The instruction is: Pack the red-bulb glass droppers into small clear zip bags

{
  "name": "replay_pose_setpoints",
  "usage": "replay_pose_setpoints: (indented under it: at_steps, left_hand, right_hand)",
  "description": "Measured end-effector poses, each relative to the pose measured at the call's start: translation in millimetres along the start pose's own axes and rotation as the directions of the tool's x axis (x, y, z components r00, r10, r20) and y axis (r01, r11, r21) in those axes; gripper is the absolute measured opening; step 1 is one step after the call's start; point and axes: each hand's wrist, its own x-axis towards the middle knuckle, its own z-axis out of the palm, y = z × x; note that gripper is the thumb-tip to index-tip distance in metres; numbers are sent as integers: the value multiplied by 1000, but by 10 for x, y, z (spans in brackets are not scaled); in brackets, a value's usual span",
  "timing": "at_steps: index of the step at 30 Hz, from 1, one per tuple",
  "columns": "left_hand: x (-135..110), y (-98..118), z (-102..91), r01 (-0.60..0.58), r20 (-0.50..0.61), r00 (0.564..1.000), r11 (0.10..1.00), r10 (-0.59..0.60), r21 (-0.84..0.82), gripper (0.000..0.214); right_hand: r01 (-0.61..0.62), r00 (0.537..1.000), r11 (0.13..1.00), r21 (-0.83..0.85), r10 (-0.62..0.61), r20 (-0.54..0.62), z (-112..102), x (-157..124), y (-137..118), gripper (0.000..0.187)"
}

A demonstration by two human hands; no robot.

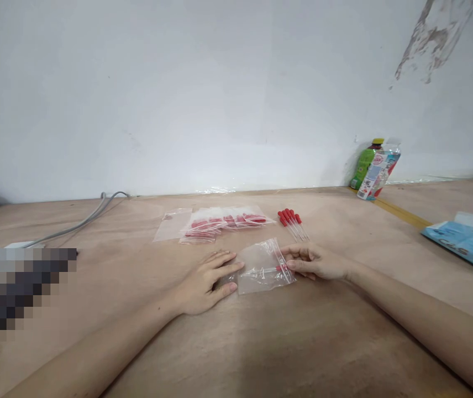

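Note:
A clear zip bag (257,283) lies on the wooden table in front of me, with a red-bulbed dropper (266,271) inside it, bulb toward the right. At the bag's zip edge, my right hand (313,261) pinches the plastic between thumb and fingers. My left hand (209,279) rests flat with fingers apart by the bag's left edge, over some more clear plastic. Beyond the right hand, several loose droppers (295,221) lie side by side, red bulbs pointing away. Behind the bag is a pile of zip bags (230,222) with red bulbs showing through.
A flat clear bag (172,225) lies left of the pile. Against the wall at right stand a green bottle (363,168) and a printed carton-like container (377,174). A blue packet (464,243) sits at far right. Grey cable (83,221) crosses the left side, near a blurred patch.

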Motion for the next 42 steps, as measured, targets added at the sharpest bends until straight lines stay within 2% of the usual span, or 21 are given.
replay_pose_setpoints:
  at_steps: [3,5,9,12,14,16,18,19,21,24,28,30,35,42]
  left_hand:
    - [-2,9,-4,2,8,1000,1000,-2,4,41]
    - [-4,14,-6,1,8,1000,1000,-1,4,41]
    - [-10,17,-1,-2,5,1000,1000,2,15,41]
    - [-11,11,2,1,8,1000,1000,-1,19,41]
    - [-7,7,2,-4,2,1000,1000,4,15,41]
    - [-2,6,1,-12,-5,1000,1000,12,11,41]
    - [2,9,-2,-15,-4,1000,1000,16,12,42]
    - [3,12,-3,-13,0,1000,1000,13,14,42]
    - [4,17,-6,-5,6,1000,1000,5,19,42]
    - [-1,16,-6,-11,3,1000,1000,11,18,41]
    - [-8,3,10,-29,-23,999,1000,29,-6,41]
    - [-8,2,18,-34,-40,999,998,32,-44,43]
    - [14,20,19,-85,-69,995,988,76,-129,41]
    - [19,6,15,-101,-56,994,985,94,-141,38]
  right_hand:
    - [-47,999,998,-31,46,-20,-7,19,10,38]
    - [-39,999,999,21,39,-10,-8,19,17,37]
    - [-70,990,978,198,43,137,-18,-11,49,36]
    - [-94,986,967,237,58,156,-18,-24,70,36]
    - [-53,994,984,172,34,107,-8,-22,62,34]
    - [64,998,997,51,-64,-12,9,-17,39,30]
    - [181,974,982,-49,-186,-129,31,-16,14,23]
    - [207,965,977,-57,-214,-152,43,-17,5,21]
    - [175,978,985,5,-173,-113,69,-23,-6,22]
    - [54,998,991,123,-51,-30,97,-28,-7,23]
    - [-21,997,987,157,32,-69,60,-18,18,22]
    - [-56,997,983,173,62,-35,9,-14,45,22]
    - [-66,998,973,221,62,27,-71,-10,80,26]
    - [-9,1000,999,44,8,26,-44,15,78,25]
